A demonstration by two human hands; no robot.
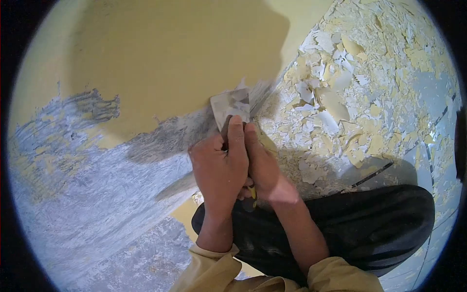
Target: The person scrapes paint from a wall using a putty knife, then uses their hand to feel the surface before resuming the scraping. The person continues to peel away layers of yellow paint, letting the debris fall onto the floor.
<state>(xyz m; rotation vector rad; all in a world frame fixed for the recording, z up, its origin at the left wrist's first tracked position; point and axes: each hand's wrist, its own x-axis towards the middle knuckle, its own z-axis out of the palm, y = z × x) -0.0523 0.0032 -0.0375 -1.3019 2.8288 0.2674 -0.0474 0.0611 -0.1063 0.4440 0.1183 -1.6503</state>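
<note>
Both hands grip one paint scraper (228, 103), its wide metal blade pointing away from me against the wall. My left hand (221, 163) wraps the handle with the thumb stretched along it toward the blade. Pressed close on the right side, my right hand (265, 170) closes round the same handle, its thumb also pointing forward. A yellow and black end of the handle shows below the hands. The blade lies at the border between yellow paint (180, 53) and the scraped grey-white wall surface (126, 180).
Paint flakes (335, 104) cover the floor along the wall's foot on the right, with larger curled pieces among them. Grey floor tiles (435, 82) with dark joints show through. My bent knee in black trousers (350, 228) is close below my hands. My head's shadow falls on the yellow paint.
</note>
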